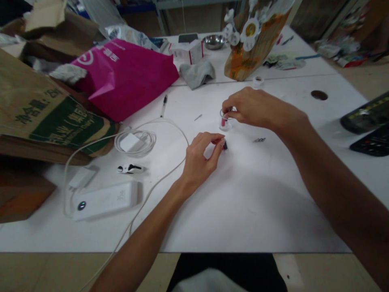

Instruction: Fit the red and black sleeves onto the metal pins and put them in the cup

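Observation:
Near the middle of the white table, my left hand (203, 155) is pinched at thumb and forefinger beside a small black and red piece (225, 146); what lies between the fingertips is too small to tell. Farther back and to the right, my right hand (247, 106) has its fingers closed at the rim of a small clear container (225, 125) with something pink inside. What exactly those fingers grip is hidden. Small dark rings (259, 140) lie on the table right of the container. A thin metallic piece (198, 117) lies to its left.
At left are a white power bank (105, 201), a coiled cable (151, 142), clippers (130, 168) and a pen (164, 106). Behind them stand a pink bag (130, 77) and a brown paper bag (39, 105). A grey cloth (197, 74) and tape roll (258, 82) lie farther back.

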A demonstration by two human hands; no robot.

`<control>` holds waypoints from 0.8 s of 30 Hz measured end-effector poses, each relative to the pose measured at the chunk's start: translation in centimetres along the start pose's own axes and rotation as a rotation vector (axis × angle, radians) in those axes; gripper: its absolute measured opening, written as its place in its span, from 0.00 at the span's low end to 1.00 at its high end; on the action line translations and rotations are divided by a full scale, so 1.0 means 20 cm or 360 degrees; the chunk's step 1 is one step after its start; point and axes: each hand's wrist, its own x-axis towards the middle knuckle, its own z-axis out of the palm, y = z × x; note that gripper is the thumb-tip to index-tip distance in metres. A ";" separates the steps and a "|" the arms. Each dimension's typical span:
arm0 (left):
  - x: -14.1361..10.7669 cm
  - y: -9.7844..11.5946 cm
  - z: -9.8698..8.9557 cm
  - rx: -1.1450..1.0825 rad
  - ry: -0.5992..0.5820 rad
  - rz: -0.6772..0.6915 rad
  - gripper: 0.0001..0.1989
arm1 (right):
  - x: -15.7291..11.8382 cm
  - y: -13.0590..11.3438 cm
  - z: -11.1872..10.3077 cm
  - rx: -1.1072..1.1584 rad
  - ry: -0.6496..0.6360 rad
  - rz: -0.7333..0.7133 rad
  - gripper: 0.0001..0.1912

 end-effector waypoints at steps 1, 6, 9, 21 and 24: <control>0.00 0.00 0.00 0.0004 -0.0006 -0.0001 0.05 | 0.00 0.01 0.01 -0.0006 0.0005 0.0011 0.06; 0.00 0.00 0.00 0.0015 -0.0019 0.0004 0.05 | 0.03 0.09 0.03 0.0182 0.0052 -0.0003 0.09; 0.00 -0.01 -0.01 0.0017 -0.0028 0.0018 0.05 | 0.07 0.09 0.01 0.0150 -0.0030 0.0045 0.10; -0.01 0.00 0.00 0.0007 -0.0086 -0.0022 0.05 | 0.10 -0.10 -0.14 -0.0318 -0.0456 0.0215 0.10; -0.01 0.00 0.00 0.0016 -0.0100 -0.0008 0.04 | 0.10 -0.10 -0.13 -0.0315 -0.0459 0.0209 0.11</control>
